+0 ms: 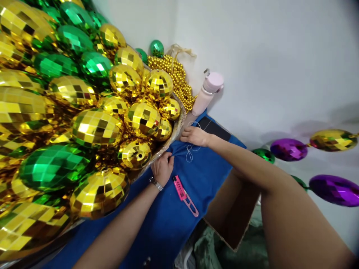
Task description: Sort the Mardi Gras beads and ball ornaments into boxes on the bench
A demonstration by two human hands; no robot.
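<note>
My left hand, with a metal-link band at the wrist, grips the edge of a blue cloth beside the box of beads. The cloth bunches into folds by its thumb. A little farther off, my right hand has its fingers curled down at the same cloth's far edge; their tips are partly hidden. Thin white string lies looped on the cloth below and around the right hand. A pink box cutter rests on the cloth, to the right of the left wrist.
A box heaped with shiny gold beads and green beads fills the left. Behind stand gold bead strands, a pink bottle and a dark flat object. Purple beads hang right, above an open cardboard box.
</note>
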